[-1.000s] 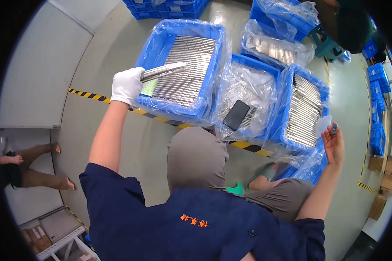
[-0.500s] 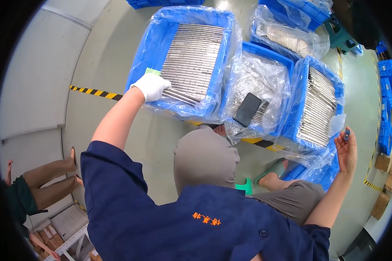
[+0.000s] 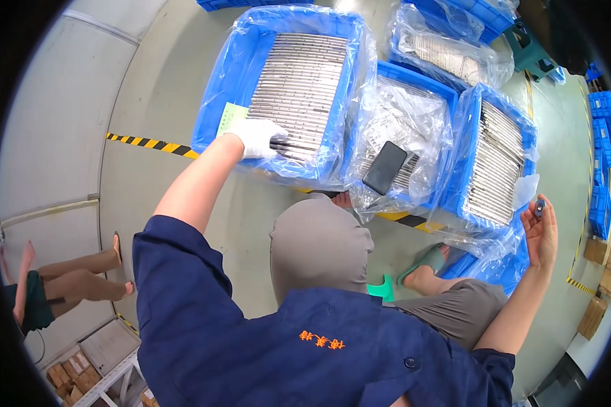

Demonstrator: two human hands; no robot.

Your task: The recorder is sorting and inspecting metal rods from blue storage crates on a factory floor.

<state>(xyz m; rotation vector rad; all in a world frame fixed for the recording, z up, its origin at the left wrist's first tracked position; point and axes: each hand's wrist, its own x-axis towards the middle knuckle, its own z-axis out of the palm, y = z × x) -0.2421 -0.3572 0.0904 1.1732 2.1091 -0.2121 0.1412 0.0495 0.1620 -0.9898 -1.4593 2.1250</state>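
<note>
Metal rods (image 3: 300,85) lie rowed in a plastic-lined blue crate (image 3: 241,76), white-gloved left hand (image 3: 256,138) at the row's near edge, fingers bent, hold unclear; bare right hand (image 3: 540,237), fingers pinched on a small dark piece (image 3: 539,208), beside a narrower rod crate (image 3: 464,154); black smartphone (image 3: 385,167) between crates' rods.

Seeing rods (image 3: 299,88) lying in the large crate (image 3: 241,74) at upper centre, under the left hand (image 3: 256,138) at their lower left. Noting a phone (image 3: 385,167) resting (slightly askew) on plastic film (image 3: 402,125) in the middle crate (image 3: 424,83), just right. Finding another rod-filled crate (image 3: 463,163) farther right, with the right hand (image 3: 540,234) just beyond its lower right corner, holding a small object (image 3: 540,208).
</note>
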